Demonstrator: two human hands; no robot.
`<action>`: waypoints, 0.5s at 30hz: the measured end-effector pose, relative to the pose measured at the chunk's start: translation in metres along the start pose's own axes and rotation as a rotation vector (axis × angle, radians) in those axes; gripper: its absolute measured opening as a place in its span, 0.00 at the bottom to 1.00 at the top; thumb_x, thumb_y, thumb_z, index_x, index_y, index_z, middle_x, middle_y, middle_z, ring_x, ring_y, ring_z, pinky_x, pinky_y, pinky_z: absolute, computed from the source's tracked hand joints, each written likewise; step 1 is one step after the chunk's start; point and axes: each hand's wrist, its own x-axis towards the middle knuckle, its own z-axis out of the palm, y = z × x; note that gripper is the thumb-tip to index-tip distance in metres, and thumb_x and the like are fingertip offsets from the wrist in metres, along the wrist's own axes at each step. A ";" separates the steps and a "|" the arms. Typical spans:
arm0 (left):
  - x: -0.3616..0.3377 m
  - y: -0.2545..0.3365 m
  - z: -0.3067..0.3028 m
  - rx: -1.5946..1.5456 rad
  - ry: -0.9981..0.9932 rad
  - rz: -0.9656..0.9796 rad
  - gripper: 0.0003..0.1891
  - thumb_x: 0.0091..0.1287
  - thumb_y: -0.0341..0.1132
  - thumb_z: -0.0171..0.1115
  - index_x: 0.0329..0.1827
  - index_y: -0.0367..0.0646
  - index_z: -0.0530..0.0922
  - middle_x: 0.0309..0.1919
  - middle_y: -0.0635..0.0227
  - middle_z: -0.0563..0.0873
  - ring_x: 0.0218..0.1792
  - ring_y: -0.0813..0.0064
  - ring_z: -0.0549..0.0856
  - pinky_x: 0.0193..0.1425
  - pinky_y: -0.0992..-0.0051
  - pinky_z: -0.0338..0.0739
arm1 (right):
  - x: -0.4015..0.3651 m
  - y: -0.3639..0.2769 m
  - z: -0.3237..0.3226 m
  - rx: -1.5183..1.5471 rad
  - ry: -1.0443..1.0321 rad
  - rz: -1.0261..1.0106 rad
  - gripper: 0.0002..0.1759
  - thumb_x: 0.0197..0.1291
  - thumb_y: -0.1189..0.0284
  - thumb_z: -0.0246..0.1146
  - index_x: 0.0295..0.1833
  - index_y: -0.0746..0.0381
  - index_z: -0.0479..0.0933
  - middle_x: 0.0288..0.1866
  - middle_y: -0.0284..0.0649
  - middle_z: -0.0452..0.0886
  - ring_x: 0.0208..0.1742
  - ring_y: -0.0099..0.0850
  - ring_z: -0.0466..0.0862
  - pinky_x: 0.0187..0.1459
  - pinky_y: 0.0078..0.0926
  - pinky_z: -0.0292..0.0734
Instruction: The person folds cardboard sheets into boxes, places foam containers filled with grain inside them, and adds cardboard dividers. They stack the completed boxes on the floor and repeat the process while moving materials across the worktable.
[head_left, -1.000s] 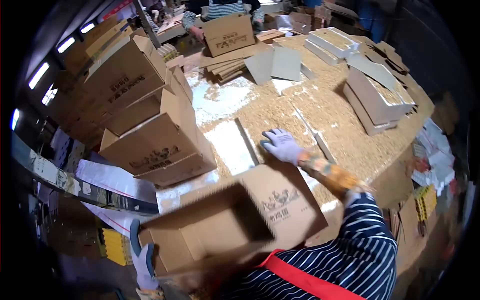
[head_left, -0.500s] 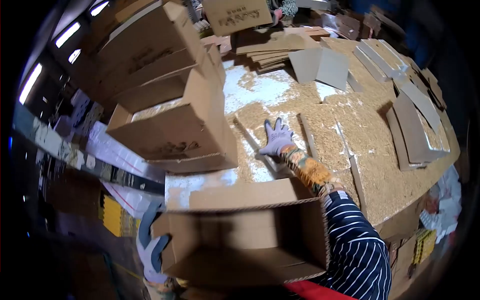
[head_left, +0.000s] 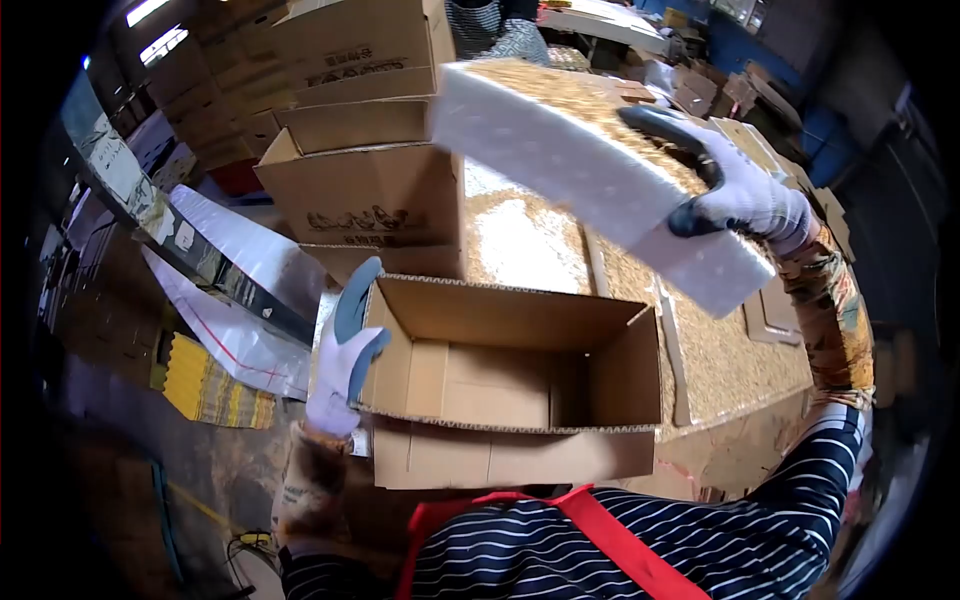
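Observation:
An open cardboard box stands in front of me, its bottom bare and a flap folded down on the near side. My left hand, in a grey-and-white glove, grips its left edge with thumb and fingers on either side of the wall. Up and to the right, my gloved right hand clasps one end of a long white foam box. Husk-like bedding shows along the top of the foam box, which is tilted in the air beyond the cardboard box.
Stacked cardboard boxes stand at the left of the table. Loose husk covers much of the tabletop, with thin strips lying in it. Left of me are a metal beam and a yellow stack. Part of another person shows at the back.
My right hand was spread over the husk-strewn table; now it holds the foam box raised at the right. The cardboard box has tipped more upright, my left hand still on its left edge.

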 end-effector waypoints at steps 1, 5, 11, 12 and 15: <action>0.002 0.000 0.002 -0.004 -0.015 -0.001 0.38 0.59 0.25 0.57 0.78 0.38 0.63 0.69 0.68 0.74 0.56 0.82 0.78 0.57 0.81 0.73 | 0.001 -0.020 0.016 0.098 -0.037 -0.028 0.53 0.44 0.73 0.76 0.78 0.62 0.61 0.71 0.47 0.72 0.71 0.37 0.71 0.74 0.30 0.65; 0.018 -0.080 -0.054 0.801 0.050 0.342 0.34 0.64 0.27 0.58 0.77 0.40 0.65 0.74 0.65 0.71 0.64 0.70 0.78 0.66 0.69 0.75 | 0.012 -0.030 0.102 0.222 -0.145 -0.387 0.61 0.40 0.58 0.77 0.81 0.61 0.56 0.74 0.57 0.65 0.74 0.46 0.68 0.76 0.38 0.63; -0.002 -0.026 -0.020 -0.345 -0.058 0.181 0.24 0.73 0.27 0.55 0.71 0.32 0.70 0.67 0.58 0.78 0.65 0.69 0.78 0.72 0.72 0.71 | -0.032 -0.045 0.116 -0.411 -0.219 -0.313 0.60 0.33 0.45 0.76 0.77 0.49 0.66 0.79 0.63 0.55 0.75 0.59 0.63 0.74 0.54 0.57; -0.001 -0.018 -0.015 -0.264 -0.085 0.208 0.23 0.73 0.27 0.56 0.71 0.32 0.70 0.66 0.60 0.78 0.66 0.71 0.77 0.72 0.72 0.71 | -0.034 -0.049 0.123 -0.549 -0.291 -0.263 0.58 0.33 0.43 0.75 0.77 0.46 0.67 0.81 0.61 0.54 0.76 0.60 0.61 0.73 0.56 0.57; -0.011 -0.015 0.004 -0.253 -0.003 0.259 0.22 0.74 0.28 0.57 0.70 0.33 0.71 0.66 0.64 0.79 0.67 0.75 0.76 0.70 0.76 0.70 | -0.035 -0.044 0.144 -0.613 -0.408 -0.235 0.56 0.32 0.42 0.72 0.77 0.36 0.67 0.81 0.56 0.54 0.73 0.63 0.62 0.70 0.61 0.58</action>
